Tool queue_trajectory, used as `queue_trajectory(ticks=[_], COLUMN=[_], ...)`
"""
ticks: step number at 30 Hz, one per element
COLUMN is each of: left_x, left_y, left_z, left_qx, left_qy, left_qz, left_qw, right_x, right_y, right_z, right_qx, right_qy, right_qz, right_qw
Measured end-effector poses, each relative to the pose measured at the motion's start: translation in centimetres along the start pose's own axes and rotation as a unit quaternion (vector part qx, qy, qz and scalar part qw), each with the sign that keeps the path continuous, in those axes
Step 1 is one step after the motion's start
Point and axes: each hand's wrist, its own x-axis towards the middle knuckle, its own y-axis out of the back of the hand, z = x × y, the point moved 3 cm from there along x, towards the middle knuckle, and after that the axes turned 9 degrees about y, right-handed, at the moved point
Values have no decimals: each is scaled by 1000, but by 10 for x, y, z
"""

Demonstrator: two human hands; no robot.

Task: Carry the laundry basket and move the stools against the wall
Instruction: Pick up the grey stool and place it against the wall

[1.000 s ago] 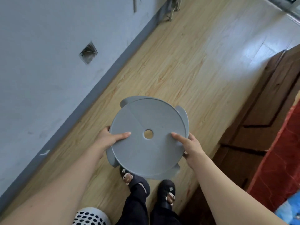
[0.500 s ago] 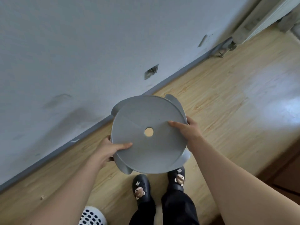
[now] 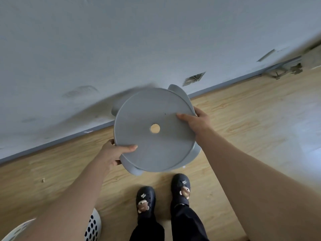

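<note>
I hold a round grey plastic stool (image 3: 152, 119) in the air, its flat seat with a small centre hole facing me and its legs pointing down and away. My left hand (image 3: 112, 153) grips the seat's lower left rim, thumb on top. My right hand (image 3: 198, 119) grips the right rim. The stool hangs just in front of the pale wall (image 3: 121, 40), over the grey skirting board (image 3: 52, 143). A white laundry basket (image 3: 92, 228) with dark oval holes peeks out at the bottom left, mostly hidden behind my left forearm.
Wooden floor (image 3: 251, 119) spreads to the right and below. My two feet in dark clogs (image 3: 163, 193) stand a short step from the wall. A rectangular hole (image 3: 193, 78) is cut low in the wall, and metal clutter (image 3: 281, 71) lies by the skirting at far right.
I have turned to face the wall squarely and carried the stool closer to it. The dark wooden furniture and red cloth at right have left the view. Both hands keep their grip.
</note>
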Motion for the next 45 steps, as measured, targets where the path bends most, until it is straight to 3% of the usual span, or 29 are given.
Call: queue_trajectory(ticks=[9, 24, 30, 33, 37, 40, 45], left_x=[19, 19, 15, 8, -19, -48, -85], left_y=[-10, -17, -26, -26, -12, 3, 37], left_z=[-6, -3, -5, 0, 9, 10, -1], left_qx=[-38, 7, 69, 69, 174, 211, 196], left_qy=[17, -10, -38, -78, -145, -179, -182], left_qz=[6, 15, 20, 92, 222, 246, 265], left_qw=[999, 1000, 997, 990, 949, 929, 926], right_x=[28, 35, 31, 23, -3, -28, -76], right_y=[-7, 5, 6, 0, 1, -8, -44], right_z=[14, 29, 25, 17, 7, 2, -15], right_qx=[-30, -39, -128, -211, -308, -341, -380], right_qy=[8, 18, 37, 74, 130, 168, 243], right_qz=[-31, -35, -10, 2, 24, 27, -11], right_qw=[999, 998, 991, 975, 942, 925, 892])
